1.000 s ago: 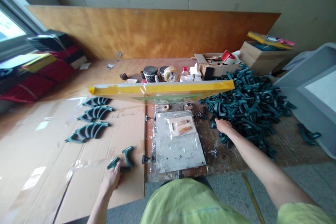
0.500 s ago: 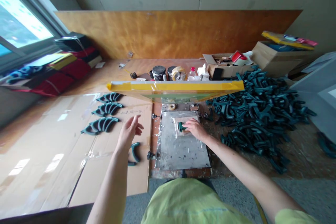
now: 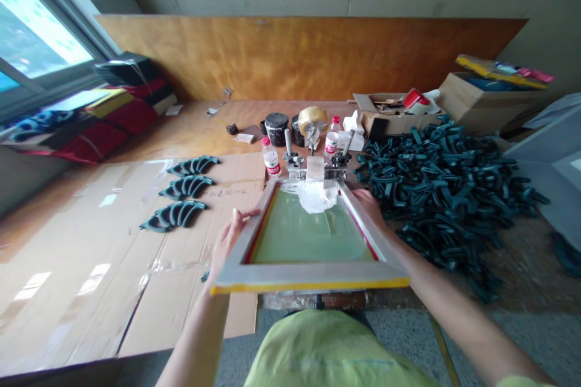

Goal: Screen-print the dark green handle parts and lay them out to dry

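A screen printing frame [image 3: 313, 272] with grey rails and a green mesh lies tilted down in front of me, its near edge raised. White ink [image 3: 318, 196] is pooled at the far end of the mesh. My left hand [image 3: 228, 234] is closed on the left rail, its thumb and a finger showing beside it. At the right rail my right hand [image 3: 368, 205] is closed too, its fingertips partly hidden by the frame. The metal plate and the green piece on it are hidden beneath. Green curved handles [image 3: 175, 216] stand in rows on cardboard at the left.
A heap of green handles [image 3: 449, 193] lies at the right. Behind the frame are a clamp [image 3: 315, 169], a red-capped bottle [image 3: 271, 157], black tubs [image 3: 276, 128] and a tape roll [image 3: 313, 118]. Cardboard boxes [image 3: 481, 103] stand at the back right.
The screen printing frame has swung down from its raised position, covering the plate. My right hand has left the green piece and moved to the right rail; my left hand has met the left rail.
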